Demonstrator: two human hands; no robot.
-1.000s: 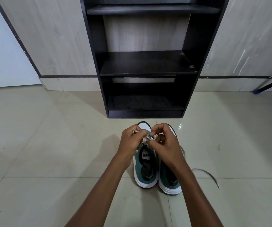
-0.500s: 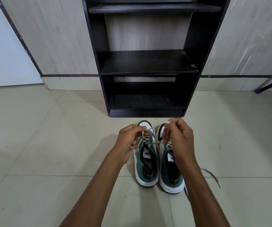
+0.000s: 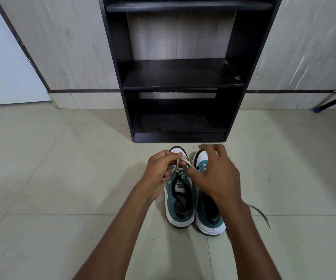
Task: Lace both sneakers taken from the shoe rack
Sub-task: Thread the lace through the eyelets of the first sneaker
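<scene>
We see the left hand (image 3: 160, 168) pinching the white lace (image 3: 184, 161) over the left sneaker (image 3: 180, 197); the right hand (image 3: 216, 178) hovers spread above the right sneaker (image 3: 208, 215). Both sneakers sit side by side on the floor (image 3: 62, 178), just before the black shoe rack (image 3: 179, 77).

two sneakers (image 3: 180, 190), two hands (image 3: 160, 168), perhaps two laces (image 3: 261, 215).

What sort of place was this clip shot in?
Probably a home entryway or hallway: a black shoe rack stands against a pale panelled wall, the floor is large light tiles, and a pair of sneakers sits on it.
</scene>
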